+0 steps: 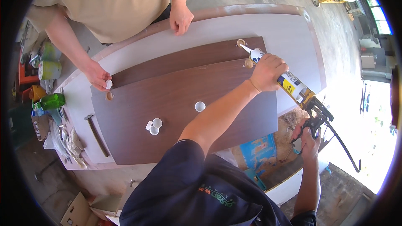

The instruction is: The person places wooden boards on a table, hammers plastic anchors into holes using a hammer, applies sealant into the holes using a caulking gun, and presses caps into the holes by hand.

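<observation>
My left hand (269,73) is wrapped round the front of the cartridge in a caulking gun (316,109). My right hand (309,139) grips its handle and trigger. The white nozzle (245,48) slants down to a round hole (241,42) near the right end of the far brown panel (184,56); whether it touches the hole, I cannot tell. Just below my left fingers, another round hole (248,63) sits in the near brown panel (176,96). Several small white round cups lie on this panel, one cup (200,106) alone and others (157,122) grouped to its left.
Across the table a co-worker's hand (98,76) holds a small white cup (109,84) above a left-end hole (109,96). A hammer (96,135) lies left of the panels. Beyond it are a green bottle (53,101) and rags (75,144). The pale tabletop (293,37) extends behind.
</observation>
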The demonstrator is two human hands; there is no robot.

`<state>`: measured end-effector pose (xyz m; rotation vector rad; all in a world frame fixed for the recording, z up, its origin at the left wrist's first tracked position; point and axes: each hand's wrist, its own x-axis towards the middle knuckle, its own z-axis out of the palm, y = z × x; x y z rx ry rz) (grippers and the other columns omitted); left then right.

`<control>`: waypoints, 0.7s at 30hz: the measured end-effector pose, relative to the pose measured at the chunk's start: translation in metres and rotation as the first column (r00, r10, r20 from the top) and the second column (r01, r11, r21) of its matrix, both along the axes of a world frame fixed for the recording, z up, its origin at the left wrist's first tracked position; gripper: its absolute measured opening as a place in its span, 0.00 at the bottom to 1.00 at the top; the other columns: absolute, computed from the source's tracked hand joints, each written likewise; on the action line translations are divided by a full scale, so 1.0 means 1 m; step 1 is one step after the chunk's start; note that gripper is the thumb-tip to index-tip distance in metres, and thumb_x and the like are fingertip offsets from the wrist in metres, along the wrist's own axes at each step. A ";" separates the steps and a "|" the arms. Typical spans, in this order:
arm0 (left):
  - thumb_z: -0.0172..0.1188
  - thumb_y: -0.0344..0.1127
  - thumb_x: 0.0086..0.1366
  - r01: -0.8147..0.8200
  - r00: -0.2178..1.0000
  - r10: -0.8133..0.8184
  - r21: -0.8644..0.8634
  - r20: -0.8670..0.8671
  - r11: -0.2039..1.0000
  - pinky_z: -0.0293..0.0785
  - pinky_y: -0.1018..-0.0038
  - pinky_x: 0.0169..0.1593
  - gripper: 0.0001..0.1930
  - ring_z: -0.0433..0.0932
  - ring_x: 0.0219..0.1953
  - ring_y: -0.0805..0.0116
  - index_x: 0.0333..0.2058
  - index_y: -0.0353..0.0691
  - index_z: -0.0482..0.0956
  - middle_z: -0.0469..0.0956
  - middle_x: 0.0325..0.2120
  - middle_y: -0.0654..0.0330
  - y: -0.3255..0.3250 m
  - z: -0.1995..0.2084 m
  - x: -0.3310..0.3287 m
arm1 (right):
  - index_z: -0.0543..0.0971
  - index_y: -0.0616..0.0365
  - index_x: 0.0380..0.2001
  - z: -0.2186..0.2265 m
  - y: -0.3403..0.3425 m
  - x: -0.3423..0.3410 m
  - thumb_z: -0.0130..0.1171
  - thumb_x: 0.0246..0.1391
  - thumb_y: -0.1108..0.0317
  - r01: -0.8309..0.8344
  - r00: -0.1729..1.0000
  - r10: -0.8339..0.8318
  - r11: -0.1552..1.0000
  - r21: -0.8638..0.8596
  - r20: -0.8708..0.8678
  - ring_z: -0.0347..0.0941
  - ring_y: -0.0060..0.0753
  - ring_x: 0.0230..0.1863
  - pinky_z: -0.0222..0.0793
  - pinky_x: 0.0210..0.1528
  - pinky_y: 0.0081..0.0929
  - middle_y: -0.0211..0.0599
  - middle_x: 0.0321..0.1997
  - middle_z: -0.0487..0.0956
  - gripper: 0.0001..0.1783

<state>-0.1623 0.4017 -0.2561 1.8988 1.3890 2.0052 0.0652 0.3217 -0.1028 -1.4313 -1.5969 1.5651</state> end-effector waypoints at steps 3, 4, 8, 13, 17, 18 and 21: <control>0.65 0.29 0.34 -0.021 1.000 0.021 -0.011 0.016 1.000 0.68 0.64 0.42 0.19 0.75 0.35 0.58 0.31 0.45 0.74 0.75 0.30 0.62 -0.001 0.000 -0.002 | 0.72 0.62 0.38 0.002 0.002 -0.012 0.57 0.56 0.56 0.010 0.999 -0.011 1.000 0.014 0.051 0.70 0.27 0.25 0.67 0.29 0.25 0.35 0.24 0.72 0.18; 0.64 0.29 0.36 -0.033 0.999 0.034 -0.013 0.026 0.999 0.67 0.66 0.43 0.16 0.75 0.35 0.61 0.30 0.45 0.74 0.74 0.28 0.63 -0.001 0.001 -0.002 | 0.73 0.62 0.35 0.005 0.001 -0.016 0.58 0.54 0.56 0.040 0.996 -0.042 0.999 0.030 0.078 0.70 0.26 0.24 0.67 0.29 0.25 0.33 0.23 0.73 0.18; 0.64 0.29 0.37 -0.049 0.998 0.049 0.010 0.050 0.999 0.67 0.66 0.43 0.16 0.75 0.35 0.61 0.29 0.45 0.74 0.74 0.28 0.63 0.001 0.003 -0.001 | 0.71 0.61 0.38 0.010 0.007 -0.012 0.57 0.58 0.54 -0.080 0.992 0.075 0.996 0.047 0.100 0.69 0.27 0.25 0.67 0.28 0.25 0.34 0.24 0.72 0.19; 0.64 0.30 0.35 -0.057 0.995 0.054 0.039 0.081 0.998 0.67 0.64 0.42 0.18 0.75 0.35 0.58 0.31 0.44 0.74 0.73 0.28 0.62 0.003 -0.001 -0.003 | 0.74 0.63 0.36 0.018 0.007 -0.028 0.56 0.54 0.60 -0.013 0.992 0.011 1.000 0.022 0.124 0.71 0.28 0.24 0.68 0.31 0.28 0.34 0.23 0.74 0.15; 0.66 0.34 0.33 -0.018 0.996 0.019 -0.010 0.093 1.000 0.68 0.59 0.40 0.22 0.75 0.37 0.52 0.33 0.45 0.74 0.75 0.31 0.58 -0.002 0.004 -0.001 | 0.70 0.62 0.43 0.025 0.000 -0.017 0.47 0.61 0.58 0.063 0.997 -0.062 0.997 -0.038 0.037 0.69 0.32 0.33 0.66 0.40 0.29 0.37 0.29 0.72 0.17; 0.65 0.36 0.34 0.018 0.997 -0.019 0.005 0.074 1.000 0.67 0.60 0.39 0.21 0.74 0.36 0.53 0.33 0.44 0.74 0.74 0.31 0.58 -0.005 0.009 -0.001 | 0.68 0.62 0.45 0.029 -0.001 -0.005 0.46 0.61 0.58 -0.005 1.000 0.004 0.998 -0.060 -0.019 0.69 0.33 0.35 0.66 0.42 0.32 0.38 0.31 0.72 0.18; 0.64 0.36 0.34 -0.090 0.994 0.094 0.054 -0.060 0.994 0.66 0.62 0.39 0.20 0.73 0.35 0.57 0.31 0.45 0.72 0.72 0.30 0.60 -0.028 0.046 -0.014 | 0.66 0.64 0.48 0.026 -0.012 0.005 0.51 0.59 0.48 -0.097 0.979 0.093 0.995 -0.012 -0.179 0.69 0.35 0.36 0.67 0.44 0.35 0.39 0.34 0.71 0.28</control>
